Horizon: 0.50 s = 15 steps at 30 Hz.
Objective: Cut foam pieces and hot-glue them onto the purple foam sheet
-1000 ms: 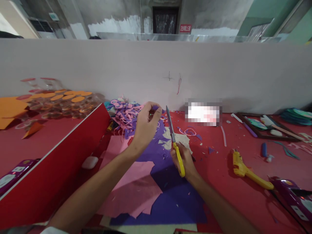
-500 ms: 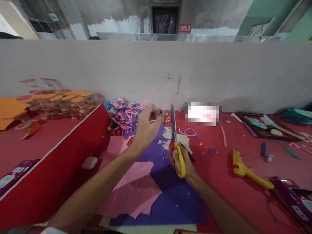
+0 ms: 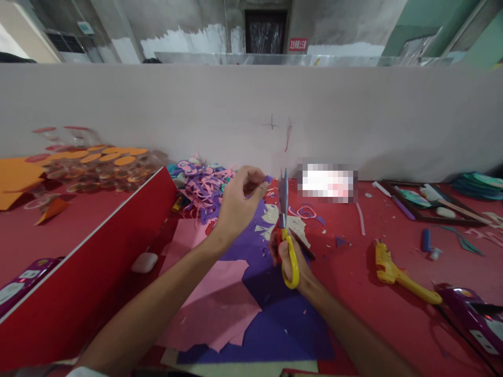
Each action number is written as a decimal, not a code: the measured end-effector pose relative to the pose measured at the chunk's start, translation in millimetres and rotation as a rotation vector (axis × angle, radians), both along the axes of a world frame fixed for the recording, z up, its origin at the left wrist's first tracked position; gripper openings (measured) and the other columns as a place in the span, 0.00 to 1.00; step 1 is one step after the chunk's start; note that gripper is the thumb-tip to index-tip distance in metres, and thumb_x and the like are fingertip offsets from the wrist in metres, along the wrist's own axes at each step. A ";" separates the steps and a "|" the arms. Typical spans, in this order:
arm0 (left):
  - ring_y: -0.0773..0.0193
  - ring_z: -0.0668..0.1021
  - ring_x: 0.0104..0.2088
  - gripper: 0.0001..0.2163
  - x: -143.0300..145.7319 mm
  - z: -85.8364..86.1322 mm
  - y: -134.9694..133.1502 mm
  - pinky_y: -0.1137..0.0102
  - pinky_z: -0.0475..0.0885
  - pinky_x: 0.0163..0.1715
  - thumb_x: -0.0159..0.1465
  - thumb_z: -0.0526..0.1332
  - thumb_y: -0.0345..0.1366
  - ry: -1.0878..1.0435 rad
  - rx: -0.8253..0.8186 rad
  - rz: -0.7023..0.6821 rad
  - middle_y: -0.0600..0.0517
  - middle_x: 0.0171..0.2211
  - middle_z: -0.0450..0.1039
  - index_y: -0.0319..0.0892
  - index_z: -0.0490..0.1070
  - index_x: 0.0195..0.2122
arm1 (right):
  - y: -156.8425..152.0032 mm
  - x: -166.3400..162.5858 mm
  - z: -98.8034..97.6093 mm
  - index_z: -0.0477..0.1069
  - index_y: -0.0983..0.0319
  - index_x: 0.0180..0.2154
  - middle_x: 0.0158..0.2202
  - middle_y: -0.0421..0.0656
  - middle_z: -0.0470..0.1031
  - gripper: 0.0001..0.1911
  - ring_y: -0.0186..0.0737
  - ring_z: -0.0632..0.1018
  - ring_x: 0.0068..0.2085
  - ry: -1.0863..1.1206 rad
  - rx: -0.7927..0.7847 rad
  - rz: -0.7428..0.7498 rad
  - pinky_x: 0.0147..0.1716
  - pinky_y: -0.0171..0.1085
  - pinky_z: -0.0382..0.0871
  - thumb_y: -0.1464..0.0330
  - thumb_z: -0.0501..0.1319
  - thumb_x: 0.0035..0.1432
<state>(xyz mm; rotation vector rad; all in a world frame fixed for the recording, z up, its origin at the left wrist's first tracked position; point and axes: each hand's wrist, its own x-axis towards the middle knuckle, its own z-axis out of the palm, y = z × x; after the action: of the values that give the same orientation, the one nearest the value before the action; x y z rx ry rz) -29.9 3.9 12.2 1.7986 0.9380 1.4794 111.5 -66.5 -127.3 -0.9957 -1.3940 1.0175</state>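
Observation:
My left hand [image 3: 244,196] pinches a small purple scrap [image 3: 268,179] between thumb and fingers. In my right hand [image 3: 293,256] is a pair of scissors [image 3: 290,251] with yellow and red handles, its blades pointing up and slightly parted. The blades stand just right of the purple scrap, apart from it. Below both hands lie a purple sheet [image 3: 291,324] and a ragged-edged pink sheet [image 3: 220,303]. Cream scraps [image 3: 296,226] lie behind my right hand, and a thin dark object [image 3: 302,244] shows beside it.
A heap of pink and purple offcuts [image 3: 204,186] sits behind my left hand. A red divider [image 3: 98,256] stands at left, with orange-topped clear cups [image 3: 113,162] beyond. At right are a yellow glue gun [image 3: 401,277] and a dark frame [image 3: 432,204] holding tools.
The scissor blades have parted and swung a little to the right. My left fingers have shifted, and more of the purple scrap now shows beyond the fingertips.

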 end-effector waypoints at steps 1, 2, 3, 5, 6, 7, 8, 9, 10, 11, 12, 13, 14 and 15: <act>0.68 0.76 0.33 0.07 -0.4 -0.6 0.6 0.72 0.72 0.36 0.65 0.63 0.32 -0.006 -0.004 0.004 0.53 0.33 0.73 0.43 0.70 0.43 | 0.3 -0.9 -1.7 0.65 0.59 0.35 0.25 0.37 0.65 0.34 0.32 0.64 0.21 0.018 0.003 0.005 0.19 0.34 0.59 0.35 0.47 0.62; 0.68 0.77 0.34 0.08 -0.6 -1.1 1.0 0.72 0.72 0.36 0.64 0.64 0.32 -0.005 -0.007 0.008 0.53 0.33 0.74 0.44 0.71 0.45 | 0.6 -1.7 -2.7 0.66 0.59 0.36 0.27 0.38 0.66 0.34 0.33 0.65 0.22 0.030 0.009 0.012 0.20 0.34 0.60 0.35 0.47 0.63; 0.67 0.77 0.34 0.08 -0.6 -1.3 1.1 0.72 0.72 0.36 0.64 0.64 0.32 0.004 -0.007 0.013 0.53 0.33 0.74 0.44 0.71 0.45 | 0.6 -2.2 -2.9 0.66 0.60 0.36 0.28 0.39 0.67 0.34 0.33 0.66 0.23 0.031 0.014 0.019 0.20 0.34 0.61 0.35 0.48 0.63; 0.67 0.77 0.34 0.05 0.3 -1.2 0.5 0.71 0.72 0.36 0.65 0.64 0.33 0.034 0.004 0.025 0.52 0.33 0.75 0.42 0.73 0.41 | -0.4 -2.4 -0.5 0.67 0.60 0.38 0.32 0.41 0.69 0.34 0.33 0.67 0.25 0.011 0.014 0.042 0.21 0.34 0.63 0.35 0.49 0.62; 0.67 0.77 0.34 0.03 1.1 -1.1 -0.3 0.71 0.72 0.36 0.65 0.64 0.33 0.047 0.009 0.028 0.52 0.33 0.75 0.42 0.73 0.39 | -1.4 -2.1 2.0 0.66 0.60 0.38 0.33 0.42 0.70 0.34 0.33 0.66 0.25 -0.004 0.009 0.047 0.21 0.33 0.63 0.35 0.50 0.62; 0.67 0.76 0.34 0.02 2.1 -1.1 -1.2 0.71 0.72 0.36 0.65 0.63 0.34 0.060 0.009 0.028 0.52 0.33 0.75 0.42 0.72 0.37 | -2.6 -1.8 5.0 0.66 0.60 0.38 0.33 0.42 0.70 0.33 0.33 0.66 0.25 -0.018 0.002 0.051 0.21 0.33 0.63 0.35 0.50 0.61; 0.67 0.76 0.33 0.02 3.2 -1.3 -2.2 0.71 0.71 0.36 0.66 0.62 0.34 0.071 0.005 0.024 0.53 0.33 0.74 0.42 0.71 0.36 | -3.9 -1.4 8.2 0.66 0.59 0.38 0.33 0.42 0.70 0.33 0.33 0.66 0.26 -0.033 -0.005 0.056 0.21 0.33 0.63 0.35 0.50 0.61; 0.67 0.75 0.33 0.03 4.4 -1.7 -3.3 0.71 0.71 0.36 0.66 0.62 0.34 0.080 0.001 0.019 0.53 0.32 0.74 0.42 0.70 0.35 | -5.2 -1.0 11.3 0.65 0.59 0.37 0.33 0.42 0.70 0.34 0.33 0.66 0.26 -0.042 -0.007 0.059 0.21 0.33 0.63 0.35 0.50 0.61; 0.67 0.75 0.33 0.03 5.6 -2.3 -4.5 0.71 0.70 0.35 0.67 0.61 0.33 0.089 -0.003 0.014 0.53 0.32 0.73 0.42 0.70 0.35 | -6.3 -0.7 13.9 0.65 0.59 0.37 0.32 0.41 0.69 0.34 0.33 0.65 0.26 -0.046 -0.007 0.057 0.21 0.33 0.63 0.34 0.50 0.60; 0.67 0.74 0.33 0.04 6.9 -3.0 -5.8 0.71 0.70 0.35 0.67 0.60 0.33 0.098 -0.006 0.011 0.53 0.32 0.72 0.42 0.69 0.34 | -7.1 -0.4 15.9 0.65 0.59 0.38 0.31 0.41 0.68 0.34 0.34 0.66 0.26 -0.047 -0.008 0.054 0.21 0.33 0.63 0.34 0.50 0.60; 0.67 0.73 0.33 0.04 8.2 -3.8 -7.0 0.71 0.69 0.35 0.67 0.60 0.33 0.105 -0.007 0.010 0.53 0.32 0.71 0.42 0.68 0.34 | -7.5 -0.1 17.2 0.66 0.59 0.38 0.30 0.40 0.67 0.34 0.34 0.66 0.25 -0.048 -0.008 0.051 0.22 0.33 0.64 0.34 0.50 0.60; 0.67 0.73 0.33 0.05 9.5 -4.7 -8.1 0.70 0.69 0.34 0.67 0.60 0.32 0.108 -0.008 0.008 0.53 0.32 0.71 0.42 0.67 0.33 | -7.6 0.1 17.8 0.66 0.59 0.38 0.30 0.39 0.66 0.35 0.34 0.66 0.25 -0.047 -0.007 0.049 0.22 0.34 0.64 0.33 0.50 0.60; 0.66 0.73 0.33 0.05 10.8 -5.5 -9.2 0.70 0.69 0.34 0.67 0.59 0.32 0.108 -0.011 0.008 0.53 0.32 0.71 0.42 0.67 0.33 | -7.4 0.5 17.8 0.65 0.59 0.38 0.29 0.39 0.66 0.35 0.34 0.66 0.25 -0.046 -0.005 0.042 0.22 0.34 0.64 0.33 0.49 0.60; 0.66 0.73 0.33 0.05 12.0 -6.4 -10.2 0.70 0.69 0.34 0.67 0.59 0.32 0.109 -0.015 0.007 0.53 0.32 0.71 0.43 0.66 0.33 | -6.9 0.9 17.5 0.65 0.59 0.38 0.29 0.38 0.65 0.34 0.34 0.66 0.25 -0.045 -0.003 0.038 0.22 0.34 0.63 0.34 0.49 0.60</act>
<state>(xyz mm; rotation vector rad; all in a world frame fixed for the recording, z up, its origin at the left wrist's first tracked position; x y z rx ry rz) -17.9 -6.3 5.8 1.8824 1.0072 1.3865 112.4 -73.4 -109.8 -1.0033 -1.4539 1.0309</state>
